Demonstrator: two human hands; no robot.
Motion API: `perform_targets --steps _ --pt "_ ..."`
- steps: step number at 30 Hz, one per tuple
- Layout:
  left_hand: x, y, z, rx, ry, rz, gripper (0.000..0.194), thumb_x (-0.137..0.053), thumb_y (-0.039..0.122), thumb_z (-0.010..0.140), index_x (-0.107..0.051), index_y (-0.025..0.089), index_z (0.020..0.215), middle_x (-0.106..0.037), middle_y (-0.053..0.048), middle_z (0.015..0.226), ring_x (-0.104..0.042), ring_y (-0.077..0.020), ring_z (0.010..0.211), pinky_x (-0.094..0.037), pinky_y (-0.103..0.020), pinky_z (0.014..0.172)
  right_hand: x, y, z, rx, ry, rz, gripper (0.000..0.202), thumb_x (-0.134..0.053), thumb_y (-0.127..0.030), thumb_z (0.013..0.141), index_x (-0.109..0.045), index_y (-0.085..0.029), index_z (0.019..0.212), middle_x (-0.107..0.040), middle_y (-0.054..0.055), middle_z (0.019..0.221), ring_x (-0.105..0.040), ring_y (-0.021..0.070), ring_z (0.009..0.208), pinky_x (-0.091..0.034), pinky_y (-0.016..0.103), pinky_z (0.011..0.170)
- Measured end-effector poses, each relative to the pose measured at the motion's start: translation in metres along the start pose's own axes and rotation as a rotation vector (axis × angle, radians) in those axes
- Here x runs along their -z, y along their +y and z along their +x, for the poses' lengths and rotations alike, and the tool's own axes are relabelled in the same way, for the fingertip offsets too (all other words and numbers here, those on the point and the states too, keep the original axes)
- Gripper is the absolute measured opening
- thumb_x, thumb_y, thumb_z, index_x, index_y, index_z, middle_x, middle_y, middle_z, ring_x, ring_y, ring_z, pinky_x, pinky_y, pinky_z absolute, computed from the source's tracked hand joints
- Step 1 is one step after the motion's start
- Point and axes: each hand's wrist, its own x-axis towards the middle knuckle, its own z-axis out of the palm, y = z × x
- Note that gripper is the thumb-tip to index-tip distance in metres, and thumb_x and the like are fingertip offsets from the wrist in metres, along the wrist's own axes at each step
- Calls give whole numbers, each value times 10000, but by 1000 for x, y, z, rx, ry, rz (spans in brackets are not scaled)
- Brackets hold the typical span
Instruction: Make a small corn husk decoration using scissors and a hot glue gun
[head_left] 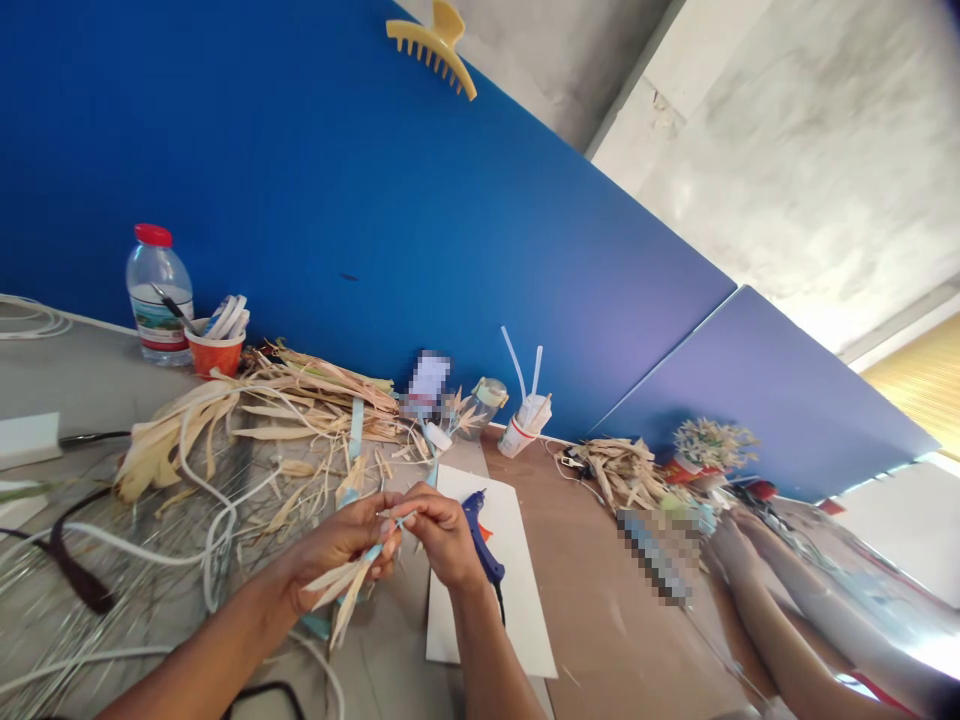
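Low in the middle of the view, my left hand [341, 545] is closed on a small bunch of pale dried husk strips [341, 592] with some light blue at their bound part. The strips fan out down and to the left below its fingers. My right hand [439, 530] touches it from the right, its thumb and finger pinched on a thin light blue strip [403, 520] at the top of the bunch. Just right of my right hand, a blue glue gun [484, 540] lies on a white board [517, 600].
Dried husks [322, 395], loose wires and a white cable [217, 500] cover the left side. Behind them stand a bottle [159, 300] and an orange cup [216, 352]. A white cup [517, 432] holds straws. Another person's hands [735, 550] are at the right, beyond more husks [619, 470].
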Motion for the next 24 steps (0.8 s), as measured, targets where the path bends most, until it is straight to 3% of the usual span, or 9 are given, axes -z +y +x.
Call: perform_targets --steps 2,4,6,8,11,15,19,24 --pt "0 1 0 4 -8 -1 433 -752 337 663 -522 187 997 -512 49 540 -403 -53 428 -278 -200 464 0 3 2 -10 86 -9 223 -647 -385 732 -724 -250 893 -600 28 834 -527 175 777 -421 307 762" --pt "-1 3 -1 -5 23 19 471 -745 363 663 -503 192 1030 -510 50 554 -408 -57 434 -266 -200 466 1 9 6 -62 274 69 295 -648 -381 720 -681 -231 972 -574 13 837 -489 136 690 -413 270 684" --pt "-3 5 0 -40 108 86 514 -747 375 647 -475 191 1043 -508 56 561 -420 -64 452 -258 -198 471 2 15 7 -120 455 171 304 -632 -400 723 -647 -200 952 -529 -15 730 -412 100 572 -375 237 591" --pt "-4 6 2 -104 222 211 531 -746 373 637 -448 192 1038 -514 64 574 -416 -65 465 -249 -195 473 3 17 6 -140 518 231 295 -602 -437 741 -629 -173 869 -474 -37 627 -368 90 526 -341 226 549" --pt "-4 2 7 -221 340 422 527 -727 395 645 -419 201 1026 -515 80 570 -385 -69 451 -223 -200 459 -1 12 2 -130 441 210 305 -585 -459 756 -617 -159 800 -446 -44 571 -383 96 534 -331 224 543" --pt "0 -4 12 -314 356 556 502 -706 413 661 -418 203 1014 -524 75 555 -447 -103 501 -265 -218 496 -14 2 1 -181 347 139 205 -671 -350 670 -586 -175 736 -471 -56 561 -408 96 530 -342 220 531" --pt "-2 -4 10 -239 318 506 501 -722 396 653 -424 209 1010 -549 62 586 -466 -103 517 -268 -218 498 -19 0 4 -258 311 297 233 -720 -292 605 -517 -180 587 -445 -75 476 -368 74 445 -305 211 464" --pt "-5 -2 4 -69 160 207 547 -730 375 670 -432 200 1094 -534 59 570 -441 -79 464 -284 -217 482 -15 -2 2 -324 228 498 257 -783 -299 549 -565 -165 573 -506 -51 478 -394 70 424 -288 209 448"
